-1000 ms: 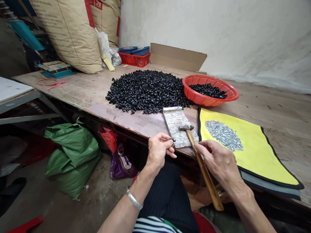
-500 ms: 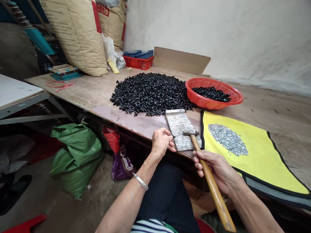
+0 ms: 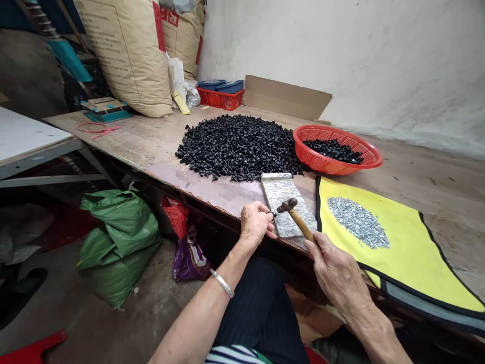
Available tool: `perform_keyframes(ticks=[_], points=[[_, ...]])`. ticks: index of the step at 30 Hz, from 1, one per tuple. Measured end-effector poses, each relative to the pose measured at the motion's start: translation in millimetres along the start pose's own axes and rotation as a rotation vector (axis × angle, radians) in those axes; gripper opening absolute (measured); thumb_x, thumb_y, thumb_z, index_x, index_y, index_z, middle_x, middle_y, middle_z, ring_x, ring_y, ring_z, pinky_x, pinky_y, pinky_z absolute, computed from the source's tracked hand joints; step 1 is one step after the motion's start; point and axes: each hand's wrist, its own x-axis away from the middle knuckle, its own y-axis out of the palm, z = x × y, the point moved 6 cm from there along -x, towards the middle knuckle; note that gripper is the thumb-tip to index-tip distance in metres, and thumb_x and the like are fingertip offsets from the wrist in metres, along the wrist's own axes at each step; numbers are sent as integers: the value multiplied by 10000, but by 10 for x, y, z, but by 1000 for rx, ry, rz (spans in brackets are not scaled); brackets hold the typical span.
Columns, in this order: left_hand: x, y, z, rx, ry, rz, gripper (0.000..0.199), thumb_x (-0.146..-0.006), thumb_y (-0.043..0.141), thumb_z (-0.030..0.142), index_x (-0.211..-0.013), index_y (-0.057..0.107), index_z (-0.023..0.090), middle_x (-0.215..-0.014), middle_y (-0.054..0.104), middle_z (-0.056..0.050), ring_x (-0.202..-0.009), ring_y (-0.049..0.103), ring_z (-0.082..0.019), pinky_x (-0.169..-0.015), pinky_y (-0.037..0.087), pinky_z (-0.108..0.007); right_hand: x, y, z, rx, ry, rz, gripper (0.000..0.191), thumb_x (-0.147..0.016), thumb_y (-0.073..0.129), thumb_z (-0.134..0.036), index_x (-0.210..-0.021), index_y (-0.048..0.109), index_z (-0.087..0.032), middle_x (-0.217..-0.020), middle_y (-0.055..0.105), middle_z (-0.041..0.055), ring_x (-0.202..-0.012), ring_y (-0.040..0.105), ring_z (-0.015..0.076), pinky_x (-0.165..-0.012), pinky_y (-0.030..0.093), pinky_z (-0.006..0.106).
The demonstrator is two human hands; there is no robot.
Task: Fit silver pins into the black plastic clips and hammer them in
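My right hand (image 3: 337, 265) is wrapped round the wooden handle of a hammer (image 3: 299, 221), whose head is raised over the left half of a worn metal plate (image 3: 282, 189). My left hand (image 3: 255, 222) pinches a small black part (image 3: 275, 214) at the plate's left edge; the fingers hide most of it. Behind the plate spreads a large heap of small black parts (image 3: 238, 146). More of these parts lie in a red plastic basket (image 3: 341, 167) to the right. Small shiny metal pieces (image 3: 358, 222) form a pile on a yellow cloth (image 3: 405, 247) with black edging.
At the back stand a red crate (image 3: 223, 99) with blue boxes, a cardboard strip (image 3: 286, 98) and large paper sacks (image 3: 125, 55). A green sack (image 3: 117, 242) and a purple bag (image 3: 189, 258) are below the table's front edge. A white-topped table (image 3: 30, 136) is at left.
The hammer head has lifted off the plate and tilted, moving slightly left. My right hand has turned with its grip on the handle. My left hand keeps its pinch at the plate's edge.
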Motion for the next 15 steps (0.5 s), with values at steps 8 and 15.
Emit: perform_keyframes(ticks=[8,15], points=[[30,11,25,11,-8,12,161,-611,600,90,-575,460,162,-313,462,52,-256,465,-108,-285,426,-194,37,-72,-293,308,-208,167,341,-899,382,-257,-1130,605,-142,-818,710,107,-576,642,209,-502,431,292],[25,17,25,15,-26,13,162,-607,589,84,-563,455,165,-303,466,45,-256,469,-115,-295,446,-212,10,-77,-254,408,-221,180,326,-900,395,-261,-1105,618,-141,-765,711,76,-504,618,184,-456,380,274]])
